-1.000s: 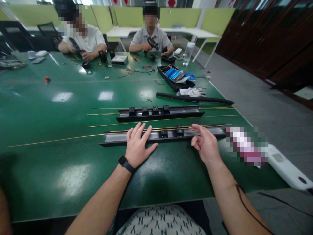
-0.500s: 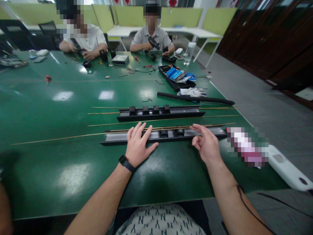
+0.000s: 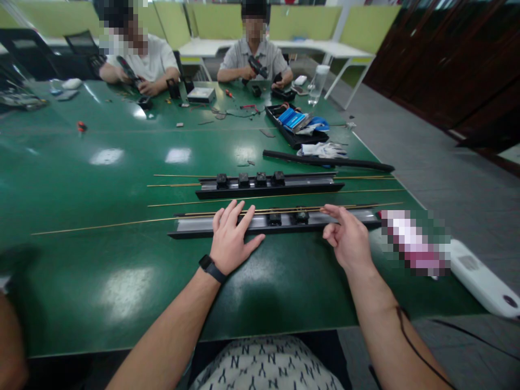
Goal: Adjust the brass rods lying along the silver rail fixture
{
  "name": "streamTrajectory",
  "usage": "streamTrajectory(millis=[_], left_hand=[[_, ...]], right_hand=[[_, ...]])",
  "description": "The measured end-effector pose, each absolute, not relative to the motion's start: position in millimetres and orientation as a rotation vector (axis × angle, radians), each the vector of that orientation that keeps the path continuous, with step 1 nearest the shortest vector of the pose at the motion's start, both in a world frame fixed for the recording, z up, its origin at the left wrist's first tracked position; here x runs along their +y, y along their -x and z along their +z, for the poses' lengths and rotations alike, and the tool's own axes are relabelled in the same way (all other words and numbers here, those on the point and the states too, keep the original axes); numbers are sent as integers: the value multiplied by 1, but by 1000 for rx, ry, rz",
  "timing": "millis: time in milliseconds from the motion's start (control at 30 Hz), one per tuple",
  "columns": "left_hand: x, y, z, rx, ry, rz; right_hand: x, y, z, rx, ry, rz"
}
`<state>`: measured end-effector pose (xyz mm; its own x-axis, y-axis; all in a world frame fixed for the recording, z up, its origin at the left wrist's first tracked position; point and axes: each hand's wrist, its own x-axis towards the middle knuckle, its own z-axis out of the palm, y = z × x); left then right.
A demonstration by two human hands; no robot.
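Note:
My left hand (image 3: 233,238) lies with fingers spread over the near black channel (image 3: 195,234), its fingertips at a thin brass-coloured rod (image 3: 101,226). The rod runs along the channel's far edge and sticks out well past its left end. Farther right, my right hand (image 3: 348,233) reaches over the same channel. Its longer fingers stretch to the rod, and the thumb is bent, apart from the fingertips. Between my hands, a black block (image 3: 275,217) and another black block (image 3: 301,215) sit in the channel. What lies under my left fingers is hidden.
Beyond lies a second channel (image 3: 268,191) with several black blocks, and loose rods (image 3: 276,197) beside it. A black tube (image 3: 329,161), gloves (image 3: 323,150) and a tray (image 3: 280,130) lie behind. A white device (image 3: 483,279) sits at right. Two people work opposite.
The long brass-coloured rod has slid to the right along the near channel. My hands keep nearly the same pose over it, and the view has shifted slightly.

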<state>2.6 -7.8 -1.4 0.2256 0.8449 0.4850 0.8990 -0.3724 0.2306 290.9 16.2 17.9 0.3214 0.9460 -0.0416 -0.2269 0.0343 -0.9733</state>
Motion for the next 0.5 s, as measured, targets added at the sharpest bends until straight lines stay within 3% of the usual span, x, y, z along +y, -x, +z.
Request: streamTrajectory(millis=[500], left_hand=[[-8,-2,-1,-1695,2380,-834]], right_hand=[[17,-292,18,-803,1160,1080]])
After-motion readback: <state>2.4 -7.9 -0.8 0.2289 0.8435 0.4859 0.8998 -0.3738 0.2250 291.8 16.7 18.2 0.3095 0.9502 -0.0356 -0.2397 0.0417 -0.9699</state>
